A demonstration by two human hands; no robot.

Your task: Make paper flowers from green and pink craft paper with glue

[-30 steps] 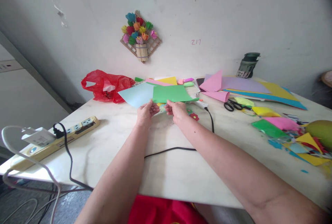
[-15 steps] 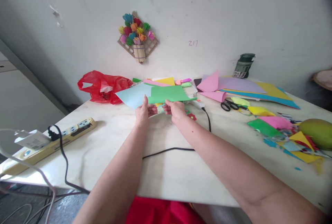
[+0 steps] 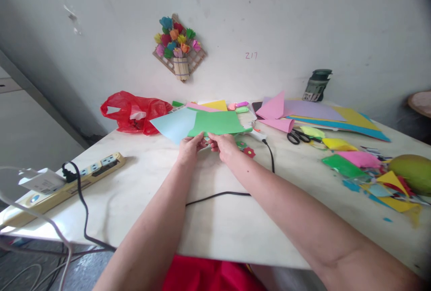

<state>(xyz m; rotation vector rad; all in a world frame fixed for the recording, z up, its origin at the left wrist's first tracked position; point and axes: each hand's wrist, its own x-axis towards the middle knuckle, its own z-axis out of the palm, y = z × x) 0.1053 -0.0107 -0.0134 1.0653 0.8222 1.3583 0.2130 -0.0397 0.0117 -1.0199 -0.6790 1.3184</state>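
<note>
Both my hands reach to the middle of the white table (image 3: 215,219) and meet at the near edge of a green paper sheet (image 3: 217,122). My left hand (image 3: 190,148) pinches that edge, with a light blue sheet (image 3: 171,125) fanned out to the left of the green one. My right hand (image 3: 221,145) grips the green sheet's near edge right beside the left hand. Pink and yellow sheets (image 3: 215,105) lie behind them. Small red and green paper flowers (image 3: 248,151) lie just right of my right hand.
A black cable (image 3: 232,192) crosses the table under my right arm. A power strip (image 3: 67,183) lies at the left edge, a red plastic bag (image 3: 133,112) at the back left. Scissors (image 3: 298,136), coloured paper (image 3: 323,113), scraps (image 3: 367,165) and a green fruit (image 3: 411,173) fill the right.
My right hand has slid left along the green sheet's edge until it sits beside my left hand. The green sheet has shifted slightly left over the blue one.
</note>
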